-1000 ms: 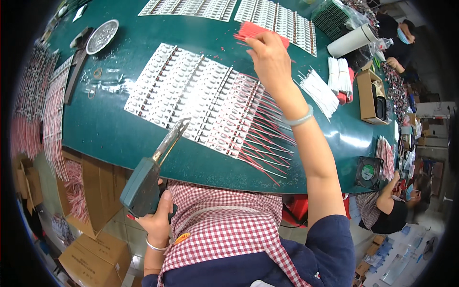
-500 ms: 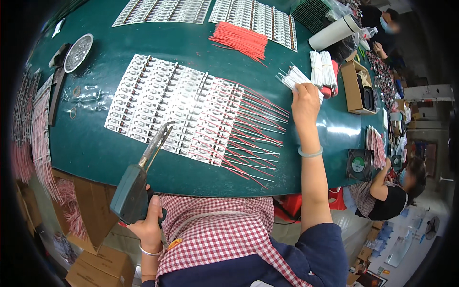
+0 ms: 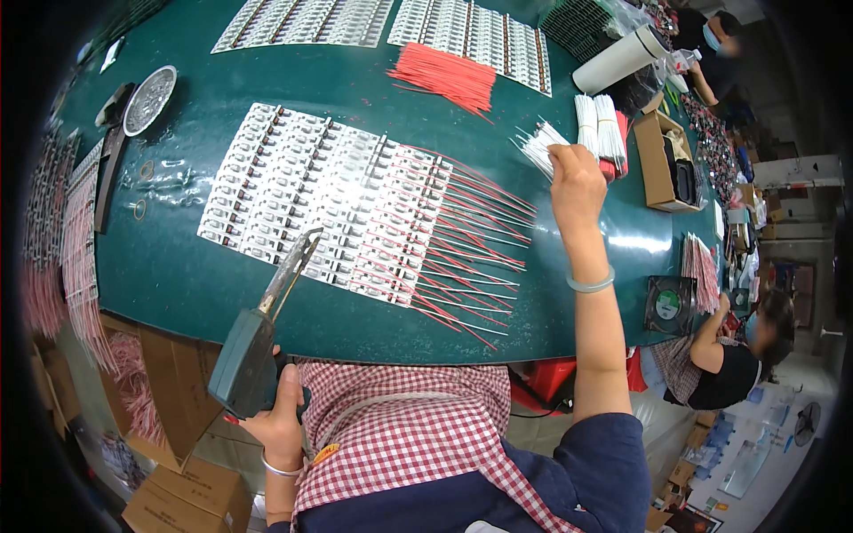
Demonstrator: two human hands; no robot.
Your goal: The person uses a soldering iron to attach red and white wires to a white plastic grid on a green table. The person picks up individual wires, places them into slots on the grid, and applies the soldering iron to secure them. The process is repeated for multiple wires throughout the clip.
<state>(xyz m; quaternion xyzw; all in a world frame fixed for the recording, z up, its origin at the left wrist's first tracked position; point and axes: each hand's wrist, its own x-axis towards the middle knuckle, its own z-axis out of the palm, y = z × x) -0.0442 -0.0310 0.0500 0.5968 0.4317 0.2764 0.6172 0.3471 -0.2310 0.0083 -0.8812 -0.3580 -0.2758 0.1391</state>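
Note:
My left hand [image 3: 277, 416] is wrapped round the handle of a green soldering gun [image 3: 246, 360]. The gun's metal tip [image 3: 311, 238] hangs over a sheet of small white circuit boards [image 3: 293, 178] lying on the table. Red and white wires [image 3: 475, 253] run out from the sheet's right side. Farther right, my right hand [image 3: 579, 191] has its fingers pinched at a loose pile of white wires [image 3: 537, 149]. Its fingertips meet the pile's near end; how many wires are between them is hidden.
Red wires [image 3: 444, 75] lie in a pile behind the sheet, near more board sheets [image 3: 302, 25]. Tied white wire bundles [image 3: 597, 124], a white flask [image 3: 619, 60], an open cardboard box [image 3: 655, 164] and a small fan [image 3: 668, 305] stand right. A metal dish [image 3: 149, 100] sits left. Two people work at right.
My right hand has shifted slightly to the right over the white wires, its fingers now drawn together in a pinch. The soldering gun in my left hand has barely moved.

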